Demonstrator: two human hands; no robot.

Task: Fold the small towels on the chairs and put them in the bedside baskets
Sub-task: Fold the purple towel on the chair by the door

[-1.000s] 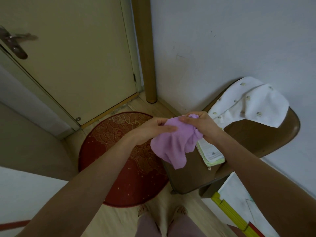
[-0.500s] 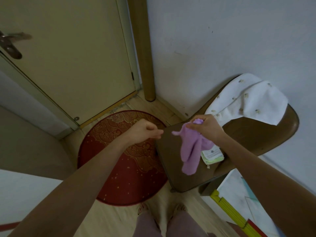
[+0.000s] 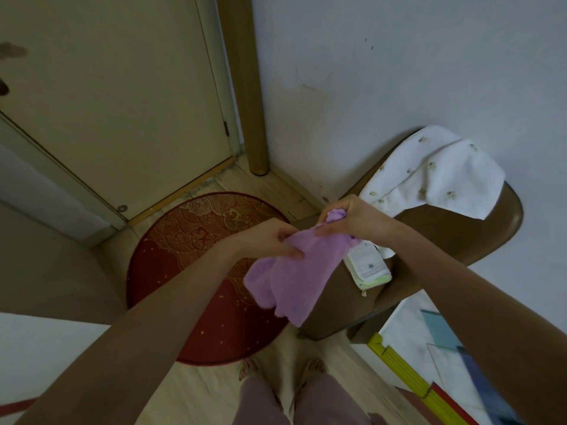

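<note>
The small fluffy purple towel [image 3: 288,277] hung above the brown wooden chair [image 3: 460,237], at its 9 o'clock edge. The left hand [image 3: 270,240] had returned and pinched it again, the right hand [image 3: 352,219] gripping its bunched top; folding could probably restart.

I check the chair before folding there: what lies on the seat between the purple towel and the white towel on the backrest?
In the head view, a small folded cloth stack lies there, partly under the right hand.
</note>
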